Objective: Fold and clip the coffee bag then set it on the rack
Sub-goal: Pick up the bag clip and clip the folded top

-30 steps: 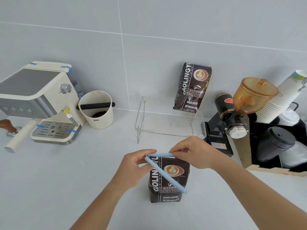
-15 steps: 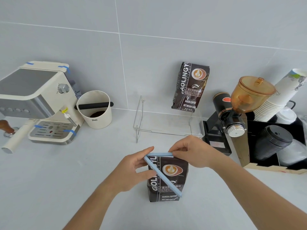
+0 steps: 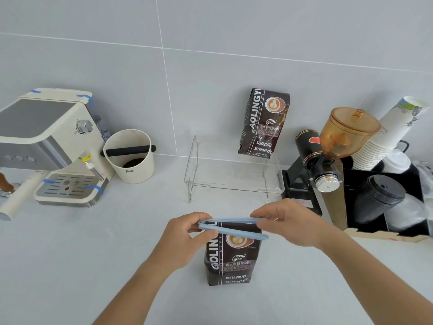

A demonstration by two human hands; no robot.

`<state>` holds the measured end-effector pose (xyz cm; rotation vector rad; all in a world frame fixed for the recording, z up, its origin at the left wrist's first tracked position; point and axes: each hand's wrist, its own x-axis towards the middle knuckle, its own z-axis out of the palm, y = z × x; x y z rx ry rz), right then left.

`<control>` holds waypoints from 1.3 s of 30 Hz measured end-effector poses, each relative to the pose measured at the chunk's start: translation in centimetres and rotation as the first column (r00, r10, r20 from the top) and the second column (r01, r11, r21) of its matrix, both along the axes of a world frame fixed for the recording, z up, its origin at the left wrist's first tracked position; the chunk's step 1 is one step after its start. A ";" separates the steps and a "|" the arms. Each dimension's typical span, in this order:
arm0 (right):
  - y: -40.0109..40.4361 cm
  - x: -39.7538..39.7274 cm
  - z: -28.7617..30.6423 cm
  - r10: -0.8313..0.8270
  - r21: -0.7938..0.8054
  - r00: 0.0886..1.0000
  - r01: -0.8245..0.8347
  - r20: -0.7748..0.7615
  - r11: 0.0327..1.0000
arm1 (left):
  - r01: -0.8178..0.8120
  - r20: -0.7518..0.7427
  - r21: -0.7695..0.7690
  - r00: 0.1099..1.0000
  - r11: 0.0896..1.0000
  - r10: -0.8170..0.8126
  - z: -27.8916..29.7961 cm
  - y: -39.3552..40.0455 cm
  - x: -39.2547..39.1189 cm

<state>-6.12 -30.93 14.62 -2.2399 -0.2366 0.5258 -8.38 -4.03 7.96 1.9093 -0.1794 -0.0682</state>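
A dark brown coffee bag (image 3: 232,259) stands upright on the white counter in front of me, its top folded down. A long light-blue clip (image 3: 234,227) straddles the folded top, its two arms a narrow V hinged at the left. My left hand (image 3: 187,238) pinches the hinged end. My right hand (image 3: 288,221) holds the back arm at the bag's right corner; the front arm's free end sticks out just below its fingers. The clear acrylic rack (image 3: 234,179) stands behind, with a second coffee bag (image 3: 264,123) on its right rear part against the wall.
A cream espresso machine (image 3: 49,146) and a white knock box (image 3: 131,156) stand at the left. At the right are a black grinder with an amber hopper (image 3: 337,146), stacked paper cups (image 3: 386,137) and black lids (image 3: 377,198) in a box.
The clip's front arm has swung up from a steep diagonal across the bag's face to nearly level with the back arm. Both hands have stayed at the bag's top.
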 end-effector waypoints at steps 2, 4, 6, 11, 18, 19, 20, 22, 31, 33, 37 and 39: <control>-0.7 -0.7 -0.4 0.004 -0.036 1.000 -0.004 -0.009 0.999 | 0.008 0.032 0.045 0.999 0.999 -0.009 0.2 0.0 0.1; -1.0 -1.2 -0.9 -0.002 -0.091 0.999 0.005 0.040 0.996 | 0.015 0.048 0.083 0.999 0.996 -0.019 0.5 0.1 0.1; -1.0 -1.6 -1.2 -0.024 -0.128 0.994 0.037 0.104 0.991 | 0.026 0.054 0.114 0.998 0.993 -0.032 0.8 0.1 0.2; -0.9 -2.1 -1.6 -0.013 -0.169 0.979 0.049 0.205 0.984 | 0.063 0.049 0.210 0.996 0.976 -0.075 1.0 0.5 0.4; -0.5 -2.3 -1.6 0.010 -0.090 0.956 0.018 0.294 0.996 | 0.183 0.123 0.391 0.961 0.902 -0.248 1.4 -0.4 1.0; -0.4 -2.3 -1.6 0.013 -0.093 0.949 0.017 0.314 0.996 | 0.188 0.134 0.421 0.955 0.887 -0.266 1.3 -0.7 1.1; -0.4 -2.4 -1.6 0.014 -0.101 0.946 0.020 0.325 0.995 | 0.189 0.140 0.439 0.951 0.878 -0.275 1.3 -0.8 1.2; -0.5 -2.4 -1.7 0.014 -0.113 0.946 0.024 0.325 0.993 | 0.191 0.144 0.456 0.948 0.869 -0.284 1.3 -1.0 1.3; -0.2 -3.0 -2.3 0.012 -0.054 0.890 0.014 0.456 0.998 | 0.209 0.185 0.440 0.930 0.873 -0.316 1.3 -0.9 1.1; 0.0 -3.2 -2.5 -0.008 -0.048 0.879 0.035 0.477 0.998 | 0.208 0.205 0.438 0.924 0.875 -0.322 1.3 -0.9 1.1; 0.0 -3.1 -2.7 -0.043 -0.028 0.882 0.063 0.470 0.998 | 0.202 0.209 0.413 0.928 0.888 -0.309 1.3 -1.0 1.3; 0.2 -3.2 -2.8 -0.061 -0.011 0.883 0.074 0.466 0.997 | 0.195 0.184 0.374 0.943 0.907 -0.278 1.3 -0.9 1.3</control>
